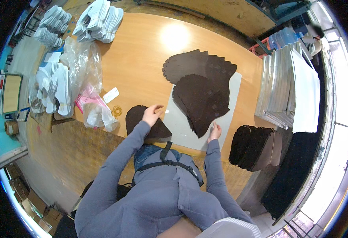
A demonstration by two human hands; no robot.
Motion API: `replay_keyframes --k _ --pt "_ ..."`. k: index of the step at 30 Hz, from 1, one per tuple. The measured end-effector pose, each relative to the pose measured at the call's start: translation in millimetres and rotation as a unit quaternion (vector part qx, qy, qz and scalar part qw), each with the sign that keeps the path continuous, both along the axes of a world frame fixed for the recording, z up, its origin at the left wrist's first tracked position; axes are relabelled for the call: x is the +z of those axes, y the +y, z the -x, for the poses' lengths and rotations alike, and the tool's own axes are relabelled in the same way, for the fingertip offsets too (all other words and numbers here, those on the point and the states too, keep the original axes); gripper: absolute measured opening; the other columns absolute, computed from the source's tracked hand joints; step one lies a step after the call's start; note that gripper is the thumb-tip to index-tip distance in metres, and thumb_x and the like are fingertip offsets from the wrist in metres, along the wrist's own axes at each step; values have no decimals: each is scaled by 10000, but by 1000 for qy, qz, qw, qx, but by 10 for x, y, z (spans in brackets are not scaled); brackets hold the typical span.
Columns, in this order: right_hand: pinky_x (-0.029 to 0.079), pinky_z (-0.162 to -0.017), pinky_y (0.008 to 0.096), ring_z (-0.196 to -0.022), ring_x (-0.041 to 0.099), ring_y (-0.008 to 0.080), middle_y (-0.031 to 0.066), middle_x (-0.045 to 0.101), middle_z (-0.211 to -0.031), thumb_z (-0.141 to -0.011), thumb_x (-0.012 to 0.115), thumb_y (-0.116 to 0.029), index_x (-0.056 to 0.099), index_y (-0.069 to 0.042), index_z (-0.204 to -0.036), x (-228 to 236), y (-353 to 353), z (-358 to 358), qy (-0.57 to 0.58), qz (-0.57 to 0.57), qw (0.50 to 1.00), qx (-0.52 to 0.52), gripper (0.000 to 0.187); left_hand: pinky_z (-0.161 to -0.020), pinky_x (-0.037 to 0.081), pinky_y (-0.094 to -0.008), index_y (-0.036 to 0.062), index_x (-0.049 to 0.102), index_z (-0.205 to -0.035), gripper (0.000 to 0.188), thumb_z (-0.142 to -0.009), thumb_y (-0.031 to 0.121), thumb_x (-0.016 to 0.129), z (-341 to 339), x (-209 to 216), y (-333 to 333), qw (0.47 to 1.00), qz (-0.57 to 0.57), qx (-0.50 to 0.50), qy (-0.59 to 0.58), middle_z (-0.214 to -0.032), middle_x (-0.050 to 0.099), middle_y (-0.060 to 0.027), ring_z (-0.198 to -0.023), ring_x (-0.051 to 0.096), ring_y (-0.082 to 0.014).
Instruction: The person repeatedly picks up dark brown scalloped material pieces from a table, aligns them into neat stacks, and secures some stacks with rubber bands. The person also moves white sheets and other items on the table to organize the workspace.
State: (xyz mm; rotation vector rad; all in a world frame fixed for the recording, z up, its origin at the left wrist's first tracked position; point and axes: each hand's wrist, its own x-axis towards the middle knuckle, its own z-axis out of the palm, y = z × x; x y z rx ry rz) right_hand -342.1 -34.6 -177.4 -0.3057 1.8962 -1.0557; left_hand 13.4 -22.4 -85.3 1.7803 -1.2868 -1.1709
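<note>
Tan tabletop (134, 51), dark fanned pieces (203, 99) beside right grip (214, 133) (can't tell its hold), left grip (152, 115) parted, empty, over dark stack (135, 116).

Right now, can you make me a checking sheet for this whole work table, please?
Surface: tan table, grey sheet on it.
Job's things: fanned dark pieces, partly over the sheet; smaller dark pile to their left.
Clutter: clear plastic bag, white tag, yellow bands.
Hands: left hand at the smaller pile; right hand beside the fanned pieces' near corner, grip unclear.
Cables: nothing seen.
Surroundings: blue bottle.
</note>
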Motion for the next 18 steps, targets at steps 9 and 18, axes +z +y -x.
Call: replay_keyframes --k 9,18 --pt "340 -958 324 -1107 437 173 71 500 -1149 -776 654 -446 483 -56 -1143 227 -295 123 -247 -110 956 113 562 -964 372 -383 16 452 -1237 736 -670 392 730 443 -840 -1500 985 -106 137 27 -1206 447 -232 -1121 464 -329" --pt "458 -819 369 -984 552 243 135 558 -1096 -746 721 -235 502 55 -1121 844 -471 -521 -323 -130 925 150 522 -946 391 -378 86 488 -1210 610 -643 109 712 341 -1027 -1409 978 -122 -29 -169 -1131 518 -182 -1072 474 -363"
